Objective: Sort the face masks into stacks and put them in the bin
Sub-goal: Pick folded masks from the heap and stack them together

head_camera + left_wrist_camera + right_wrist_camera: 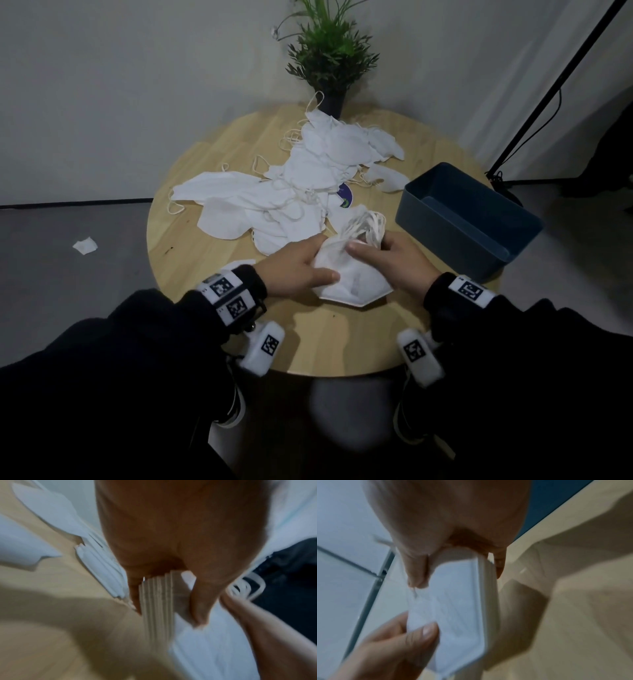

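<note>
Gripping a thin stack of folded white fabric face masks (pixel 352 274) from both sides, the left hand (pixel 294 270) and right hand (pixel 400 260) are each pinching it between thumb and fingers, just above the round wooden counter (pixel 191 260). Light, floppy and slippery, it likely needs clamping across the layers. The dark blue plastic bin (pixel 469 219) is waiting beyond the right hand.

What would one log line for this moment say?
both hands hold mask stack | bin looks empty | loose masks remain on table
</note>
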`<state>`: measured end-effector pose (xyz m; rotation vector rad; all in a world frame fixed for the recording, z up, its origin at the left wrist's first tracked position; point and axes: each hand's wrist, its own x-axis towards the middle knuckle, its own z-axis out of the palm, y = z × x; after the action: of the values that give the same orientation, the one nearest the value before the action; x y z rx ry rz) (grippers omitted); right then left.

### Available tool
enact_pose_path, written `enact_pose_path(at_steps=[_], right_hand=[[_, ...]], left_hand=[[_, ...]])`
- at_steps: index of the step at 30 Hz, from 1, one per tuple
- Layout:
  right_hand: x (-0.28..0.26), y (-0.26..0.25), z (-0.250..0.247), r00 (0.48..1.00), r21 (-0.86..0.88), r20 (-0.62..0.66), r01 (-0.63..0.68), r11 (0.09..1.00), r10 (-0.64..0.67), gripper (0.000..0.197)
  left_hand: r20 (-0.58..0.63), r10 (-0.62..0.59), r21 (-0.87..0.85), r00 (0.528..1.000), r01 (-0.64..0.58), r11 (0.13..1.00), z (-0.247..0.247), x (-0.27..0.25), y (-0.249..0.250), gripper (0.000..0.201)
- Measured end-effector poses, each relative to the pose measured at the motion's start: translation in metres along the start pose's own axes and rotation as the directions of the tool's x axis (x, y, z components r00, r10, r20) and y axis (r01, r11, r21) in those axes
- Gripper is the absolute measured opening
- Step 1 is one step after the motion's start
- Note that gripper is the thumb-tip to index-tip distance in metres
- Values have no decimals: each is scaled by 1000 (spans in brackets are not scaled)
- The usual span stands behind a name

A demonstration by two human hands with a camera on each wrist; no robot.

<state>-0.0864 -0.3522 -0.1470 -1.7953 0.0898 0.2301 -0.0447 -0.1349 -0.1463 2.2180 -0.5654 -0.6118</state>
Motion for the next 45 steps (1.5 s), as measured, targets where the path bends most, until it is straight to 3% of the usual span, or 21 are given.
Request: enact_pose_path(at_steps=[2,4,7,10,13,17,21,25,27,30,32,35,37,39,42,45], right_hand=[[-1,-9,-6,999,71,-35,-19,997,22,8],[5,-15,-9,991,185,-82,-91,979,107,20],[8,-26,-15,957,454,60,-279,846,283,38],[0,-33,-17,940,467,176,-341,816,292,46],[-1,-26,-18,921,527,155,-383,759,357,35],[12,-6,-27,836,333,51,-530,780,546,23],[15,10,-17,800,208,54,-594,777,597,17],[18,14,-17,851,147,-77,-506,850,520,10],[17,12,-19,876,154,-128,-447,881,466,9],[12,10,-23,885,127,-226,-388,913,407,25],[1,6,-28,887,-9,-270,-391,920,375,25],[-22,-1,-31,907,-324,-176,-420,848,382,24],[-34,-3,-25,921,-553,0,-325,768,389,13],[-39,-2,-13,927,-723,103,-179,667,360,25],[-37,4,1,953,-764,80,-130,631,293,53],[-31,9,5,973,-785,70,-81,614,218,46]], left_hand=[[91,-12,5,996,11,1000,-11,-1,1,31],[137,-31,-26,990,35,999,-14,-1,1,29],[216,-35,-52,976,48,998,-10,-3,-1,27],[270,-46,58,962,31,998,-11,-5,-2,36],[351,-108,139,930,63,988,-15,-7,-6,35],[408,-147,151,901,92,984,-15,-8,-2,34],[400,-210,172,892,152,973,4,-3,-2,38],[184,-163,317,969,98,943,17,-3,0,54],[103,-132,385,986,83,919,18,-5,-2,55],[58,-139,438,989,100,893,15,-8,-3,58],[76,-137,394,988,96,914,7,-9,0,66],[152,-136,352,979,75,933,-7,-14,0,90],[179,-126,395,976,46,917,-6,-18,-4,101],[168,-123,451,978,35,892,2,-20,-6,98],[74,-116,548,991,57,835,14,-21,-11,91],[-7,-110,590,994,93,802,14,-21,-12,83]])
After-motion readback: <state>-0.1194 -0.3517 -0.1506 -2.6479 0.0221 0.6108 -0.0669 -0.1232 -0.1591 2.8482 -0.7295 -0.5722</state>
